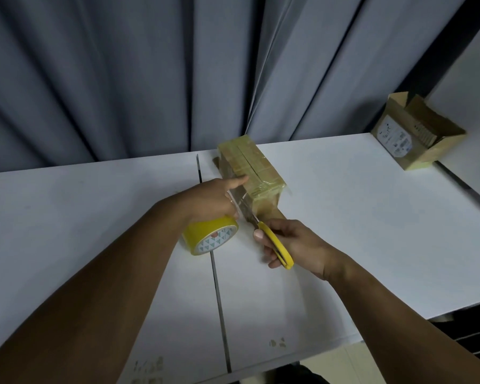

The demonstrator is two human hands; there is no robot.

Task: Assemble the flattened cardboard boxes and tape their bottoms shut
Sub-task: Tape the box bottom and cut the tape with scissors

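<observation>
— So, what are the grips doing?
— The right grip (291,245) is wrapping round the yellow loops of the scissors (273,241), whose blades are biting at a clear tape strip (240,202). The left grip (214,200) is curling over the yellow tape roll (205,238), with its forefinger reaching straight out and touching the side of the box (250,167).
— And where is that box sitting?
— It is resting mid-surface (358,217), just beyond both grips, with its taped bottom facing up. Its long axis is running away from the person, leaning slightly left at the far end, and the centre seam is following that same line.
— How is it going to handle?
— Light and fairly stiff, I am guessing, though the hollow walls are likely giving under a hard squeeze. The glossy tape is probably making the top slippery, so taking it by the two long sides is looking safest.
— Anything else around?
— A second box (416,131) is standing open at the far right corner, well apart, and a grey curtain (122,79) is hanging behind.
</observation>
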